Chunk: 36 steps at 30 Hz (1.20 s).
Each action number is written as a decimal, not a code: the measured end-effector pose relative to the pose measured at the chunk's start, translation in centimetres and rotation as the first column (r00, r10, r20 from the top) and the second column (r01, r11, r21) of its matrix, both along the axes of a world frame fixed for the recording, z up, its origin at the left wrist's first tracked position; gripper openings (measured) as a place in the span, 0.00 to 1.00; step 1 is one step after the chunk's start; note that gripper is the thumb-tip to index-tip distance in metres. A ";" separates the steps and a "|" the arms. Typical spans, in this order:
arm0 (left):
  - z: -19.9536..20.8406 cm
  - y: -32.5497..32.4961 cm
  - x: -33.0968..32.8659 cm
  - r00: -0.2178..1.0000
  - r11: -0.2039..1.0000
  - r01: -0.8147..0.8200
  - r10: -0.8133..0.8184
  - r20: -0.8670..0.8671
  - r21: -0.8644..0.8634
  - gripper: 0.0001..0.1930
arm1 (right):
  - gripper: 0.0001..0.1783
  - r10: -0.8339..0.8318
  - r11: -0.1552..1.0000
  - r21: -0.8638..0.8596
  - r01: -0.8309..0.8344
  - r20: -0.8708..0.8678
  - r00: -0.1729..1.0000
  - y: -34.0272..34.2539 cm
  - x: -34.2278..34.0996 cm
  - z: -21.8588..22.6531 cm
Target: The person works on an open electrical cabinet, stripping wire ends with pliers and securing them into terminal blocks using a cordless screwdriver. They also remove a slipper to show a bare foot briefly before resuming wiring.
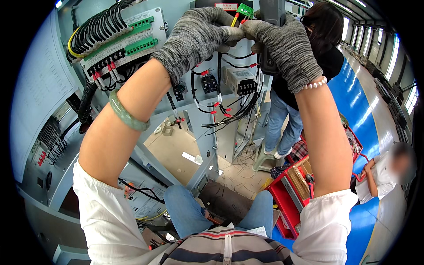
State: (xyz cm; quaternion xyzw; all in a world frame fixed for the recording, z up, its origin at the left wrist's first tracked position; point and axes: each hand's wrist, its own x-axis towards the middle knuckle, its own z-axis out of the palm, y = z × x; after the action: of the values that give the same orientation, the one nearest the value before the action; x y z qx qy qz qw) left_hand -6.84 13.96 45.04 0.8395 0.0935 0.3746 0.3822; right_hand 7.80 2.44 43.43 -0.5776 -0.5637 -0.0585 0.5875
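My left hand (203, 37), in a grey knitted glove, is raised at the top centre with its fingers pinched below a yellow-sleeved wire (234, 20). My right hand (287, 48), gloved alike, meets it from the right, fingertips closed at a red-sleeved wire end (243, 21). Both wires run up to a small green terminal plug (244, 10), just above my fingertips. A dark upright device (270, 59) stands behind my right hand; I cannot tell whether the hand touches it. The glove fingers partly hide the wires.
Green terminal strips (139, 45) with bundled black wires sit at upper left. Loose red-tipped black wires (221, 110) hang below my hands, beside a small relay-like module (240, 81). A person (285, 97) stands close on the right; another person (382, 174) is beyond a red toolbox (287, 203).
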 end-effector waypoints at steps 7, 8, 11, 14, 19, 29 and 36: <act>0.4 -1.4 -0.3 0.998 0.999 0.050 -0.050 0.043 0.014 0.21 | 0.31 0.203 0.978 0.074 -0.194 -0.147 0.968 1.1 1.5 -1.1; 0.6 -1.6 -0.4 0.998 0.986 0.013 -0.024 0.064 0.165 0.21 | 0.30 0.259 0.965 0.083 -0.248 -0.158 0.953 1.1 2.0 -1.2; 2.1 -5.0 -1.9 0.990 0.935 -0.081 0.114 -0.077 0.344 0.24 | 0.26 0.302 0.953 0.058 -0.296 -0.219 0.928 0.6 1.2 -0.9; 2.3 -4.5 -2.3 0.989 0.851 -0.056 0.118 -0.087 0.521 0.26 | 0.24 0.160 0.983 -0.042 -0.177 -0.261 0.952 0.1 -0.1 -0.2; 2.3 -2.9 -1.9 0.990 0.934 0.120 -0.087 -0.114 0.336 0.26 | 0.23 0.184 0.980 -0.031 -0.196 -0.231 0.955 -0.1 0.1 -0.3; 3.0 -3.5 -1.9 0.987 0.910 -0.024 0.086 -0.132 0.414 0.21 | 0.21 0.345 0.938 0.127 -0.321 -0.298 0.890 -0.1 -1.2 -0.1; 2.4 -2.2 -1.5 0.991 0.952 0.117 -0.094 -0.095 0.284 0.19 | 0.21 0.359 0.932 0.095 -0.349 -0.366 0.859 0.1 -1.0 -0.2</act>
State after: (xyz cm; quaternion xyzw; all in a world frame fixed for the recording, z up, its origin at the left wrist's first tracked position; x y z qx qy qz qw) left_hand -8.31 11.74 47.44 0.9045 0.0081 0.3292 0.2711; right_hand 6.80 2.52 43.23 -0.4571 -0.5358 0.1551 0.6928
